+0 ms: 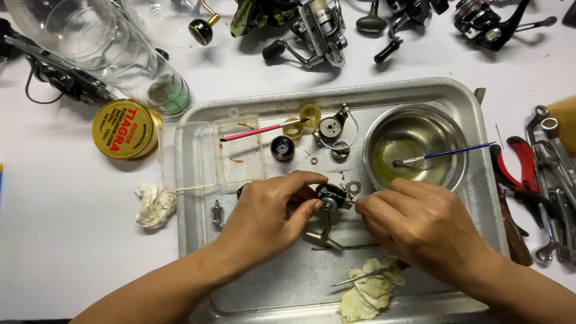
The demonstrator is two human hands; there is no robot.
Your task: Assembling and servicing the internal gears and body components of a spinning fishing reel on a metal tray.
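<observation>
Holding a small black and grey fishing reel body (329, 201) over the dented silver metal tray (198, 174), the left hand (270, 216) has its grip closed around it, thumb on one side and fingers curled over the top. A brassy reel foot sticks out below the left grip. The right hand (420, 225) is just beside it, grip pinched shut at the fingertips, which touch a tiny metal part at the reel's side; what the pinch holds is too small to tell.

Just above the left grip lie a small black round spool (282, 147), a pink-handled brush (261, 129) and a clear flat plastic lid (210, 156). Above the right grip sits a shiny round steel bowl (456, 141) with greenish liquid, and a blue-handled brush (447, 153) rests in it. Below the right grip lie a crumpled yellowish cloth (369, 294) and a thin metal pick (360, 276).

Well left of the left grip, on the white table (60, 240), sit a round gold tin (124, 129) and a crumpled white tissue (155, 205). Far right of the right grip lie red-handled pliers (519, 168) and grey wrenches (555, 156)
</observation>
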